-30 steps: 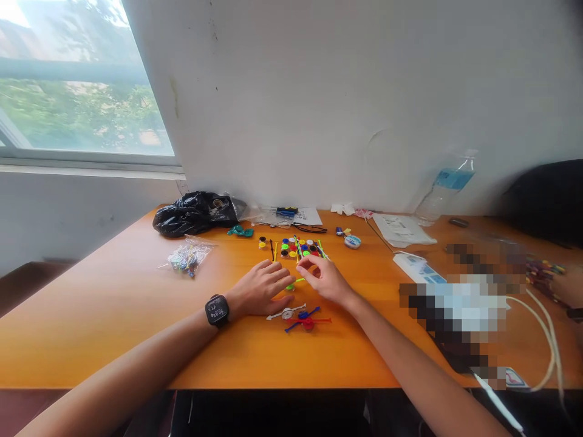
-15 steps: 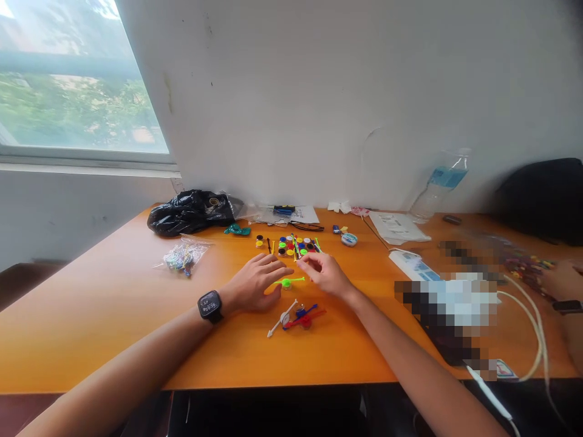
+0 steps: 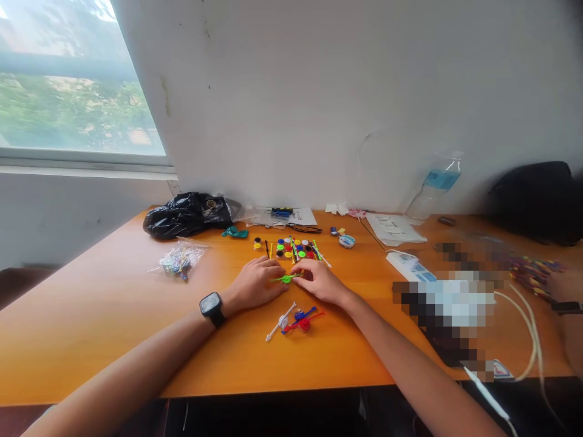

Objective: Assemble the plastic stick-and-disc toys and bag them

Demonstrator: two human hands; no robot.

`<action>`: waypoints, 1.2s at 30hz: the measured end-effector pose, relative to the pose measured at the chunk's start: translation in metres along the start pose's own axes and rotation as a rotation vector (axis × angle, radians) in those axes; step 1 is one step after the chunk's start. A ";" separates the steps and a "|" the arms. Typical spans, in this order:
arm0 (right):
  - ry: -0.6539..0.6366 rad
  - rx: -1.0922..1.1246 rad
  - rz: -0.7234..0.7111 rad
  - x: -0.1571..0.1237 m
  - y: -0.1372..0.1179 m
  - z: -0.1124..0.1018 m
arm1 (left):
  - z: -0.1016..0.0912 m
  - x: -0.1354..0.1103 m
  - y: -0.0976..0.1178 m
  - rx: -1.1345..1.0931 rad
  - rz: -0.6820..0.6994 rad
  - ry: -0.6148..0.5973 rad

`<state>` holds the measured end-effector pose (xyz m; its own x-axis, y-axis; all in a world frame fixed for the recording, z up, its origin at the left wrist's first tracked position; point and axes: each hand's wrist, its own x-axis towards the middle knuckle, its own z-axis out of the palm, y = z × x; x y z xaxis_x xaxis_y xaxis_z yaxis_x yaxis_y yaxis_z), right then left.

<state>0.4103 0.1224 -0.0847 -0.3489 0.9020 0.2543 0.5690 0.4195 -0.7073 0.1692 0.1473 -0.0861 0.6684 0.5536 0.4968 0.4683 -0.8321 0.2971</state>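
My left hand [image 3: 256,284] and my right hand [image 3: 319,281] meet over the orange table [image 3: 113,309], fingers curled. Between them they pinch a green spinner [image 3: 286,278], a round disc on a thin green stick. My left wrist wears a black watch [image 3: 211,305]. Just in front of my hands lie a white spinner [image 3: 282,320], a blue one [image 3: 302,314] and a red one [image 3: 305,323]. Behind my hands sit several coloured discs and sticks [image 3: 291,247] in rows.
A black plastic bag [image 3: 186,213], a clear bag of small parts [image 3: 178,261], a teal piece [image 3: 235,232], papers [image 3: 394,228] and a water bottle [image 3: 430,188] stand further back. Another person's hand [image 3: 562,285] and white cables [image 3: 528,328] are at the right.
My hands have closed together on the green spinner, and it now sits lifted between my fingers. The white, blue and red spinners lie a little nearer to me.
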 end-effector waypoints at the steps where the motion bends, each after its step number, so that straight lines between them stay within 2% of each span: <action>1: 0.023 -0.002 0.023 0.000 0.000 -0.001 | -0.003 0.000 0.001 -0.009 -0.015 0.013; 5: 0.140 -0.001 0.147 0.000 -0.002 -0.009 | -0.016 -0.003 0.002 -0.089 -0.107 0.065; 8: 0.102 0.055 0.188 0.000 -0.006 -0.012 | -0.021 -0.004 0.001 -0.130 -0.197 0.127; 11: 0.098 0.132 0.152 0.001 -0.010 -0.012 | -0.021 -0.004 -0.001 -0.138 -0.258 0.173; 15: 0.269 0.216 0.143 0.001 -0.017 -0.014 | -0.020 -0.004 -0.001 -0.156 -0.279 0.185; 19: 0.296 0.255 0.139 0.001 -0.019 -0.017 | -0.022 -0.004 0.001 -0.188 -0.230 0.155; 25: 0.139 0.106 0.035 0.000 -0.018 -0.012 | -0.026 -0.004 0.008 -0.222 -0.065 0.050; 31: 0.031 0.060 -0.020 -0.005 -0.024 -0.022 | -0.028 -0.005 0.012 -0.198 -0.014 0.025; 36: -0.305 0.029 -0.066 -0.012 -0.029 -0.039 | -0.027 -0.004 0.012 -0.211 -0.030 0.037</action>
<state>0.4276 0.1035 -0.0416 -0.5940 0.7989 0.0942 0.5176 0.4692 -0.7155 0.1563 0.1345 -0.0625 0.6322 0.5799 0.5138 0.3536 -0.8061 0.4746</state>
